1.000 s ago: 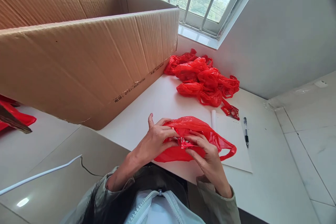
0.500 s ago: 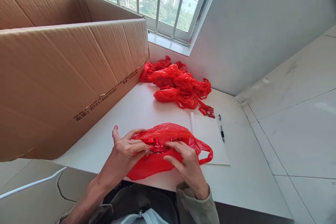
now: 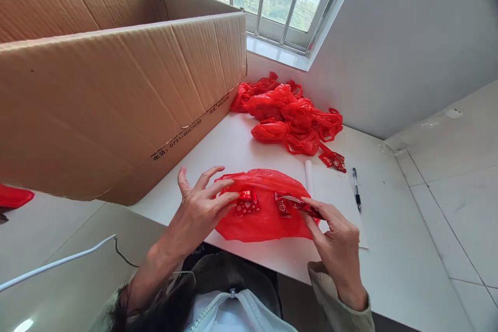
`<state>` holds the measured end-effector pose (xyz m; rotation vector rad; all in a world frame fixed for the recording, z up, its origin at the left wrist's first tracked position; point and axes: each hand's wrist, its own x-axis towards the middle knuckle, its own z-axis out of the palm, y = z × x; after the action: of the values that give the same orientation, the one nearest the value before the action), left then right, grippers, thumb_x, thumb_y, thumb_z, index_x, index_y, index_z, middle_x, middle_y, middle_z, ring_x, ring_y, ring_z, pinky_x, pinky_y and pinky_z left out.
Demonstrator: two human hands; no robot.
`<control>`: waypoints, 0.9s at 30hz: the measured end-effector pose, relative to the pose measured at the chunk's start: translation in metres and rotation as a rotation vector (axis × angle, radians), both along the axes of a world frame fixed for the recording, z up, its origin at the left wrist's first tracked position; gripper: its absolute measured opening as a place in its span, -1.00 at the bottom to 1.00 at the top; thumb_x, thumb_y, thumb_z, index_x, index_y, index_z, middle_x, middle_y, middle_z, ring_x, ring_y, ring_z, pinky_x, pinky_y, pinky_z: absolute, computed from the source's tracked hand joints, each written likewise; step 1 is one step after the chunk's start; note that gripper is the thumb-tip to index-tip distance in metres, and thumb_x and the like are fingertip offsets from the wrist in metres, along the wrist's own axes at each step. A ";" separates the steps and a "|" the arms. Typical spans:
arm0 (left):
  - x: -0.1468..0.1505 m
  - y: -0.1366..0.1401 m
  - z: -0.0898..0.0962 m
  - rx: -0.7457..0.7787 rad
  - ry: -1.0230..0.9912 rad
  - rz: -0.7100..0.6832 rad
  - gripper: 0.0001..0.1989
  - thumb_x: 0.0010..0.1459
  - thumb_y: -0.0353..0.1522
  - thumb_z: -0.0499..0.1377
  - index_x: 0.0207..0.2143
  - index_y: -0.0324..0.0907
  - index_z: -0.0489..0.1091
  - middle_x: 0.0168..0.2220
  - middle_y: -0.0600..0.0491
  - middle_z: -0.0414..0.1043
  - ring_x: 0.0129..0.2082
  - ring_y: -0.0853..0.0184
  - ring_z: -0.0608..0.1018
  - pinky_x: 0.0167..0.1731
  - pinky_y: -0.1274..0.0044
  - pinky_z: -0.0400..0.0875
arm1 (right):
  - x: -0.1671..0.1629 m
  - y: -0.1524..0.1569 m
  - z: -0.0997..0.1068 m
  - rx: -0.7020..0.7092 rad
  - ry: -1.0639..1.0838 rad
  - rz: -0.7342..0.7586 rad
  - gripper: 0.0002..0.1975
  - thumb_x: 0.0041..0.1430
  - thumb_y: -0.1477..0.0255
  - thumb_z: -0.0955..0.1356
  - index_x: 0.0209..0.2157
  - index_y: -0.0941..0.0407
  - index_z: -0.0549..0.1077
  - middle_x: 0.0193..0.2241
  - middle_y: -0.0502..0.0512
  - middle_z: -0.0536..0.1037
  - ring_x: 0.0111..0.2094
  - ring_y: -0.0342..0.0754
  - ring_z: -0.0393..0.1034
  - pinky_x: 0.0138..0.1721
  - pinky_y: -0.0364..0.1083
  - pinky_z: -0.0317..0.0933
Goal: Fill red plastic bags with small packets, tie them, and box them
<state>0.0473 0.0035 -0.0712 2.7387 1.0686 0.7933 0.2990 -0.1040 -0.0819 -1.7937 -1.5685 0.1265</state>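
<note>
A thin red plastic bag [image 3: 249, 231] lies spread on the white table in front of me. Small patterned red packets rest on it, one packet [image 3: 248, 207] at its left and another packet [image 3: 282, 205] right of the middle. My left hand [image 3: 204, 205] is over the bag's left side with its fingers apart, fingertips at the left packet; whether they press on it I cannot tell. Between thumb and fingers of my right hand [image 3: 336, 236], a dark red packet [image 3: 307, 207] is pinched at the bag's right edge.
A big cardboard box [image 3: 128, 98] stands at the left. Toward the wall lies a heap of red plastic bags [image 3: 290, 114], with a red packet [image 3: 333, 160] beside it. A white sheet [image 3: 336, 194] and a pen [image 3: 357, 190] are on the right. A barred window [image 3: 268, 0] is behind.
My right hand has moved right, away from the left one, and now holds a packet. The left fingers have spread. The bag is opened flatter, showing its packets, and the view has shifted left.
</note>
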 end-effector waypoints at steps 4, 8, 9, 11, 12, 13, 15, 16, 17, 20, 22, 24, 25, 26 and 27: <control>0.011 -0.016 -0.001 -0.071 -0.154 0.086 -0.78 0.26 -0.40 0.14 -0.06 -0.06 0.44 0.23 -0.11 0.10 0.22 0.03 0.23 0.17 0.11 0.19 | -0.012 0.011 0.004 -0.022 -0.094 0.071 -0.78 0.25 0.47 0.28 -0.09 0.06 0.48 -0.18 0.06 0.59 -0.16 0.00 0.46 -0.15 -0.04 0.33; 0.014 -0.026 -0.011 -0.230 -0.175 0.199 -0.77 0.24 -0.40 0.15 -0.06 -0.04 0.44 0.29 -0.06 -0.12 0.27 0.00 0.15 0.17 0.16 0.25 | -0.038 0.040 -0.005 -0.033 -0.257 0.105 -0.78 0.28 0.48 0.26 -0.09 0.11 0.47 -0.19 0.11 0.58 -0.18 0.03 0.43 -0.23 -0.04 0.31; 0.013 -0.025 -0.013 -0.281 -0.137 0.202 -0.76 0.24 -0.41 0.14 -0.05 -0.03 0.43 0.29 -0.05 -0.11 0.25 0.01 0.18 0.15 0.16 0.28 | -0.043 0.047 -0.010 -0.037 -0.322 0.087 -0.77 0.28 0.49 0.25 -0.09 0.13 0.47 -0.19 0.14 0.58 -0.17 0.05 0.43 -0.24 -0.03 0.30; 0.009 -0.023 -0.018 -0.377 -0.070 0.179 -0.70 0.26 -0.45 0.08 0.00 0.00 0.38 0.23 -0.03 0.02 0.18 0.08 0.31 0.11 0.21 0.35 | -0.051 0.057 -0.021 -0.081 -0.439 0.047 -0.74 0.26 0.55 0.24 -0.07 0.17 0.47 -0.17 0.22 0.56 -0.17 0.10 0.41 -0.25 0.00 0.31; 0.008 -0.021 -0.019 -0.411 -0.059 0.165 -0.67 0.26 -0.48 0.05 0.02 0.00 0.35 0.18 -0.02 0.11 0.12 0.13 0.37 0.08 0.26 0.39 | -0.053 0.059 -0.027 -0.118 -0.477 0.036 -0.71 0.24 0.59 0.24 -0.06 0.18 0.46 -0.16 0.25 0.55 -0.17 0.12 0.40 -0.24 0.03 0.32; 0.007 -0.020 -0.020 -0.430 -0.067 0.153 -0.64 0.25 -0.51 0.02 0.03 -0.01 0.33 0.13 0.00 0.18 0.07 0.18 0.42 0.05 0.30 0.42 | -0.054 0.059 -0.032 -0.154 -0.501 0.039 -0.67 0.21 0.64 0.23 -0.03 0.19 0.45 -0.14 0.27 0.54 -0.16 0.14 0.40 -0.22 0.06 0.33; 0.006 -0.018 -0.020 -0.437 -0.112 0.148 -0.63 0.21 -0.56 0.00 0.01 -0.06 0.32 0.05 0.01 0.25 0.02 0.22 0.45 0.02 0.36 0.43 | -0.055 0.052 -0.040 -0.185 -0.502 0.083 -0.56 0.15 0.70 0.21 0.05 0.19 0.39 -0.08 0.28 0.50 -0.09 0.16 0.37 -0.10 0.13 0.31; 0.007 -0.018 -0.019 -0.433 -0.136 0.155 -0.65 0.20 -0.57 0.00 -0.02 -0.09 0.33 0.04 0.00 0.26 0.01 0.23 0.45 0.01 0.38 0.43 | -0.055 0.047 -0.041 -0.177 -0.485 0.111 -0.51 0.14 0.72 0.20 0.09 0.17 0.36 -0.05 0.27 0.48 -0.04 0.16 0.34 -0.03 0.17 0.28; 0.008 -0.018 -0.018 -0.432 -0.157 0.162 -0.67 0.19 -0.57 0.01 -0.05 -0.11 0.33 0.03 -0.01 0.26 0.02 0.23 0.44 0.01 0.39 0.43 | -0.054 0.040 -0.042 -0.157 -0.464 0.132 -0.48 0.13 0.73 0.19 0.12 0.16 0.34 -0.01 0.26 0.46 0.01 0.17 0.31 0.03 0.20 0.24; 0.013 -0.018 -0.014 -0.440 -0.208 0.163 -0.70 0.19 -0.56 0.02 -0.06 -0.13 0.31 0.03 -0.02 0.24 0.04 0.24 0.42 0.05 0.40 0.40 | -0.058 0.024 -0.037 -0.103 -0.402 0.159 -0.51 0.17 0.72 0.19 0.09 0.15 0.37 0.08 0.24 0.41 0.13 0.18 0.20 0.12 0.21 0.19; 0.016 -0.018 -0.011 -0.444 -0.232 0.152 -0.69 0.20 -0.55 0.01 -0.03 -0.13 0.29 0.03 -0.02 0.23 0.05 0.25 0.41 0.07 0.41 0.38 | -0.066 0.020 -0.033 -0.084 -0.369 0.216 -0.60 0.21 0.68 0.21 0.03 0.16 0.42 0.04 0.21 0.45 0.13 0.14 0.21 0.11 0.14 0.22; 0.018 -0.018 -0.010 -0.447 -0.245 0.138 -0.65 0.19 -0.56 0.00 0.00 -0.13 0.27 0.04 -0.01 0.23 0.07 0.26 0.41 0.08 0.43 0.37 | -0.077 0.023 -0.031 -0.084 -0.341 0.298 -0.65 0.24 0.64 0.24 0.01 0.14 0.43 -0.04 0.18 0.50 0.06 0.09 0.27 0.06 0.07 0.28; 0.019 -0.018 -0.010 -0.448 -0.247 0.136 -0.63 0.18 -0.57 0.00 0.02 -0.13 0.25 0.05 -0.01 0.22 0.07 0.26 0.41 0.08 0.44 0.37 | -0.082 0.025 -0.031 -0.097 -0.334 0.331 -0.67 0.25 0.63 0.25 0.01 0.13 0.43 -0.07 0.16 0.52 0.02 0.07 0.31 0.03 0.05 0.31; 0.019 -0.019 -0.011 -0.447 -0.247 0.133 -0.60 0.17 -0.58 0.00 0.04 -0.13 0.24 0.06 -0.01 0.22 0.07 0.26 0.40 0.08 0.44 0.37 | -0.087 0.028 -0.032 -0.118 -0.334 0.350 -0.68 0.25 0.61 0.25 0.01 0.12 0.42 -0.08 0.15 0.51 -0.02 0.06 0.33 -0.01 0.04 0.34; 0.019 -0.019 -0.011 -0.445 -0.243 0.130 -0.58 0.17 -0.58 0.00 0.06 -0.12 0.23 0.07 -0.01 0.22 0.08 0.26 0.40 0.08 0.45 0.37 | -0.091 0.032 -0.034 -0.146 -0.339 0.356 -0.67 0.25 0.60 0.25 0.02 0.11 0.41 -0.07 0.15 0.50 -0.05 0.06 0.34 -0.03 0.04 0.35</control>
<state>0.0662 -0.0151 -0.0821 2.1652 1.2069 0.7694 0.2083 -0.0724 -0.1160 -1.6904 -2.1645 0.1100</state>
